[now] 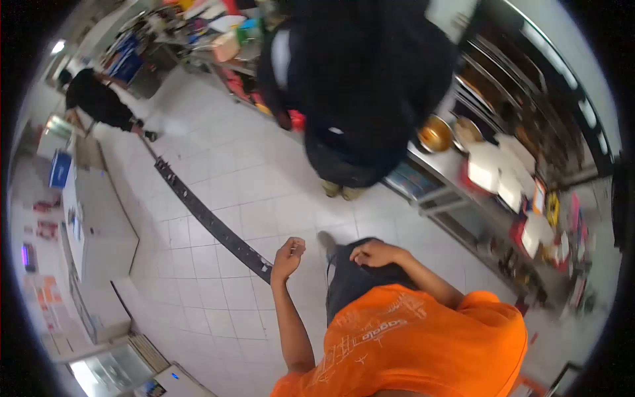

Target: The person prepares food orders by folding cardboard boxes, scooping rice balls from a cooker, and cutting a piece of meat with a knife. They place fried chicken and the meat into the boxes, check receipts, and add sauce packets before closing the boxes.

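Glossy tiled floor (218,165), matt orange cloth shirt (423,344), shiny metal bowl (434,134)

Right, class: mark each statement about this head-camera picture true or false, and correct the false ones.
1. The person wears an orange shirt. True.
2. The left hand holds a bowl. False: it is loosely curled and holds nothing.
3. The right hand rests on dark trousers. True.
4. The floor is carpeted. False: it is pale tile.
5. A metal bowl sits on the counter. True.
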Available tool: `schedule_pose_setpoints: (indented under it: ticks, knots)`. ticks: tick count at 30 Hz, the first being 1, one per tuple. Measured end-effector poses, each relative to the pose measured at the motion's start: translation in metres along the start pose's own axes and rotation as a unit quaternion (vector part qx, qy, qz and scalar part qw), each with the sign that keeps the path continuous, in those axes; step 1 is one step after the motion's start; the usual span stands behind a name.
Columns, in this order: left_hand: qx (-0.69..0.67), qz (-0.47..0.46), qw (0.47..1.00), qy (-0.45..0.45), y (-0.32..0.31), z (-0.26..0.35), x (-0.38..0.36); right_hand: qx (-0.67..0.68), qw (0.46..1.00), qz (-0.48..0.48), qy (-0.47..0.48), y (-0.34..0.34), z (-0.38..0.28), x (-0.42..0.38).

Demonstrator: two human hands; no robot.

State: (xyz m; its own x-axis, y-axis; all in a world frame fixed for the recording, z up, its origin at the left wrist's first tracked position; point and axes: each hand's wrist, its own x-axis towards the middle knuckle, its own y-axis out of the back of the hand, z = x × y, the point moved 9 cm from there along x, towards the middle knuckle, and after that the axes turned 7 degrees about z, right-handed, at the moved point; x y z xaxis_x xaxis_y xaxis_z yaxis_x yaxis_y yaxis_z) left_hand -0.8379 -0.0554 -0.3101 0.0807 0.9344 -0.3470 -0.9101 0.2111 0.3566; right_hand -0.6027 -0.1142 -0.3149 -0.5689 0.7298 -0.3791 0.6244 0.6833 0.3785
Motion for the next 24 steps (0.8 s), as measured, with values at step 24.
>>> schedule_pose_setpoints:
  ticks: [24]
  knots:
    - [0.104, 0.18, 0.879, 0.429, 0.489, -0.395, 0.125, -0.017, 0.556, 0.827, 0.086, 0.652, -0.185, 0.484]
